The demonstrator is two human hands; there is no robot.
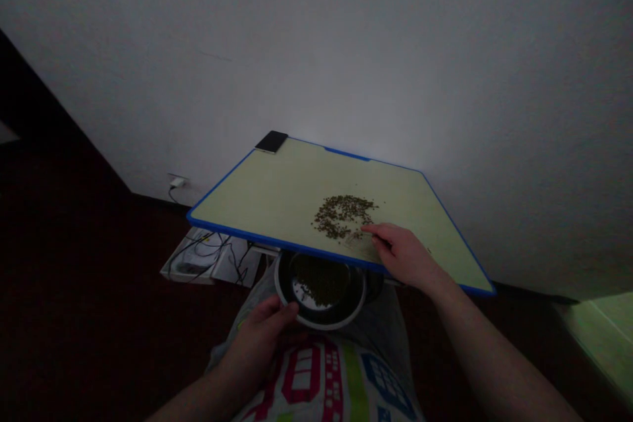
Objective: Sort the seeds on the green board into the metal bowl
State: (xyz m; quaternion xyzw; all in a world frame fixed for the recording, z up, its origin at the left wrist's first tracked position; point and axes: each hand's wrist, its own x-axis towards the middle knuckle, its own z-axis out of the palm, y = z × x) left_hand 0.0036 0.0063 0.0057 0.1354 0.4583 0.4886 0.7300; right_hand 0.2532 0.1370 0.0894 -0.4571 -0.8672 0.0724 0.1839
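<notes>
Left hand (pixel 267 330): partly closed on the near-left rim of a round metal bowl (pixel 331 326), thumb on top, other fingers beneath and partly hidden. Bowl sits over the lap, just under the near edge of a pale tabletop (pixel 257 191) with blue edging; holds a mass of dark granules (pixel 321 280), part of the light bottom showing at left.

Right hand (pixel 401 252): index finger extended, remaining fingers curled; fingertip at the near-right side of a loose patch of small brown granules (pixel 332 211) on the tabletop. Whether anything is pinched there: cannot tell. Patch is spread thin, with a few stray pieces beyond it.

Surroundings: dark flat tablet-like device (pixel 271 142) at the far-left corner; white plug (pixel 177 182) at the wall; open white box (pixel 190 270) with black cables below the tabletop, left side.
</notes>
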